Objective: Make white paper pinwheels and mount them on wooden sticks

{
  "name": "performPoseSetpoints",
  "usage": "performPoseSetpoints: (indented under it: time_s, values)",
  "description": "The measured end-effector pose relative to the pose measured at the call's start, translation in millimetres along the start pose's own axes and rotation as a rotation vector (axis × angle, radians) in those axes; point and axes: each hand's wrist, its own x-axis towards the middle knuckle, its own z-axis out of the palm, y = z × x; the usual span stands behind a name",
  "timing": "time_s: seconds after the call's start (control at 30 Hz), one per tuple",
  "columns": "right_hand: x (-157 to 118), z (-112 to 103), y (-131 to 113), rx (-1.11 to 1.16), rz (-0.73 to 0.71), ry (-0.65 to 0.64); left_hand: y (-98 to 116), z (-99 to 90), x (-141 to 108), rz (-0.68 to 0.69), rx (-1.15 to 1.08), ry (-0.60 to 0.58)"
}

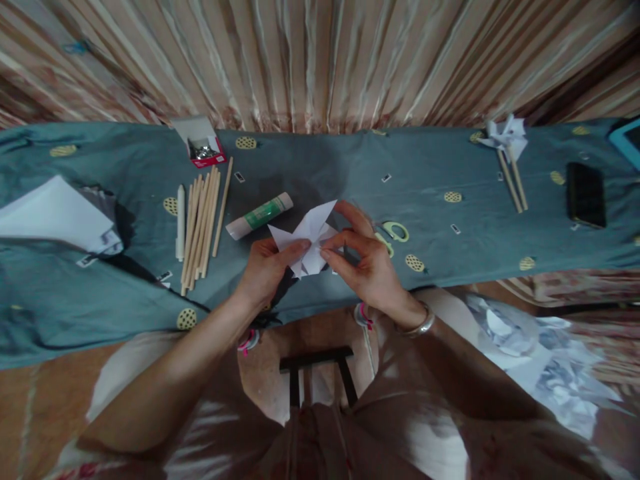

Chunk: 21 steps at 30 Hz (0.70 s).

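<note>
A folded white paper pinwheel (314,227) is held up over the near edge of the cloth-covered table. My left hand (267,267) grips its left side, thumb lying across the front. At its centre, the thumb and index finger of my right hand (367,260) are pinched together; anything tiny between them is too small to make out. Just behind the paper lies a glue stick (261,215) with a green label. Green-handled scissors (395,232) rest beyond my right hand, partly covered by it.
Several wooden sticks (201,227), a white pen (181,223) and an open red box of metal pins (206,150) are on the left. White paper sheets (60,213) lie far left. Finished pinwheels on sticks (507,143) and a black phone (586,195) are right. Paper scraps (560,367) lie lower right.
</note>
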Motion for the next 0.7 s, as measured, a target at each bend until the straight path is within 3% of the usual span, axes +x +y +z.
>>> performPoseSetpoints:
  time_s: [0.3,0.7]
  values:
    - [2.0,9.2,2.9,-0.046,-0.025,0.091,-6.5,0.7,2.0,0.057,-0.037,-0.015]
    - [2.7,10.4,-0.4,-0.06,-0.001,0.092,-5.6,-0.8,0.5,0.077,0.033,-0.007]
